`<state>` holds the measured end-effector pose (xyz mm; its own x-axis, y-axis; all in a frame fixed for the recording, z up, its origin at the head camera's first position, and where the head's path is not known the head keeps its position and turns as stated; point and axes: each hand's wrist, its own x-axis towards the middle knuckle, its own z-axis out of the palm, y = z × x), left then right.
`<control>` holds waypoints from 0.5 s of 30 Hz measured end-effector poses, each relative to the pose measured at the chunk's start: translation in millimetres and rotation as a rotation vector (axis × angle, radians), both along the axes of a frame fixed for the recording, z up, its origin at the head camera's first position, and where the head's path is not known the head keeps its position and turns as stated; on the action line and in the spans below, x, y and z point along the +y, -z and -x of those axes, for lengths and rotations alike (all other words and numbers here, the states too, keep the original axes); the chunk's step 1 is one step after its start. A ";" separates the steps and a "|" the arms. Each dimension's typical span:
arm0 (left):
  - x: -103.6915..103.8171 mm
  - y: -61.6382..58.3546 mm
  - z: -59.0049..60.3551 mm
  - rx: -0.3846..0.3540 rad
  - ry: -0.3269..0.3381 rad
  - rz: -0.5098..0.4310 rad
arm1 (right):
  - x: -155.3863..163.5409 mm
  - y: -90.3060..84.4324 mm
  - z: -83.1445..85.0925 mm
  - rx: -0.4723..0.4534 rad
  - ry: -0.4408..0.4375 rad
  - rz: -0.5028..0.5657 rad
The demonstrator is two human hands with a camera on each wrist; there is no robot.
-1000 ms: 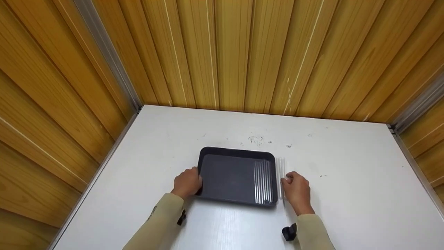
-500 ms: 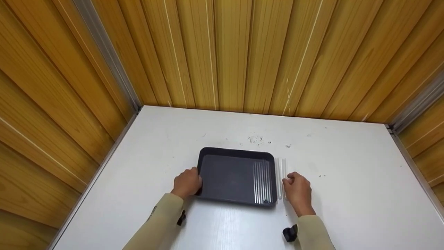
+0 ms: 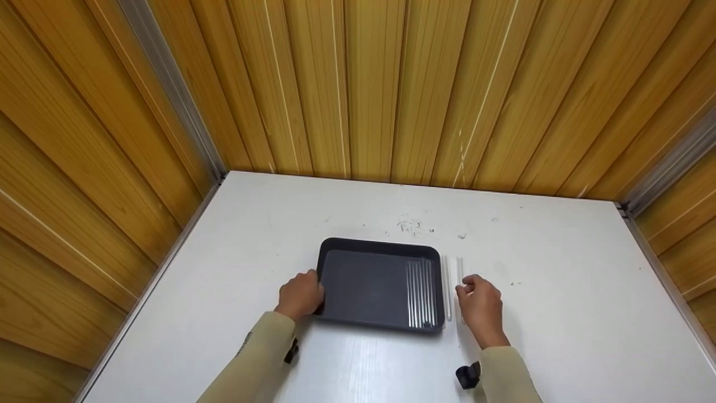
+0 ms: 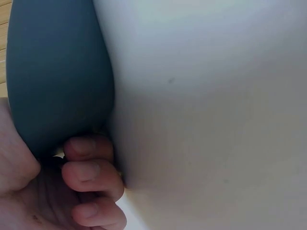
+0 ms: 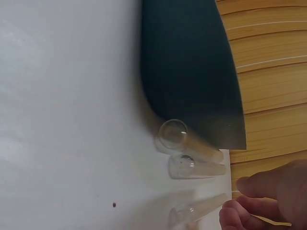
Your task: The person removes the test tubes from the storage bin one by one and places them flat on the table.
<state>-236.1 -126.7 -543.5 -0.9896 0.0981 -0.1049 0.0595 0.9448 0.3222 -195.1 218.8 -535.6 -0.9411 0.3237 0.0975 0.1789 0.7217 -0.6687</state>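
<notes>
Bright, even overhead light with soft shadows; wide-angle bending at head-view edges, both wrist views blurred.

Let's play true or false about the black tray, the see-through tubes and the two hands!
1. The left hand grips the edge of the black tray. True.
2. The tray sits on a wooden table. False: the table is white; the wood is on the walls.
3. Some clear tubes lie inside the tray, at its right side. True.
4. The right hand is inside the tray. False: it is on the table, to the right of the tray, at a clear tube lying there.
5. No tubes lie outside the tray. False: some lie on the table beside it.
</notes>
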 end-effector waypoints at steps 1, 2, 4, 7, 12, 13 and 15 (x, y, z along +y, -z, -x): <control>0.0 0.0 -0.1 -0.001 -0.002 -0.002 | -0.4 -1.0 -0.5 0.001 -0.002 0.002; 0.0 0.1 -0.2 -0.001 -0.003 -0.002 | -1.0 -2.1 -1.1 0.004 -0.005 0.002; 0.0 0.1 -0.3 -0.003 -0.004 -0.004 | -2.2 -4.5 -2.4 0.012 -0.010 0.004; 0.3 -0.4 -0.5 -0.008 -0.008 -0.001 | -4.7 -8.0 -4.2 0.021 -0.015 0.013; 0.4 -1.1 -0.4 -0.005 -0.006 0.002 | -9.4 -13.7 -7.1 0.037 -0.029 0.031; 0.4 -1.1 -0.4 -0.004 -0.004 0.000 | -10.3 -14.7 -7.6 0.041 -0.031 0.032; 0.3 -1.3 -0.2 -0.002 -0.001 -0.001 | -12.5 -16.7 -8.6 0.046 -0.035 0.036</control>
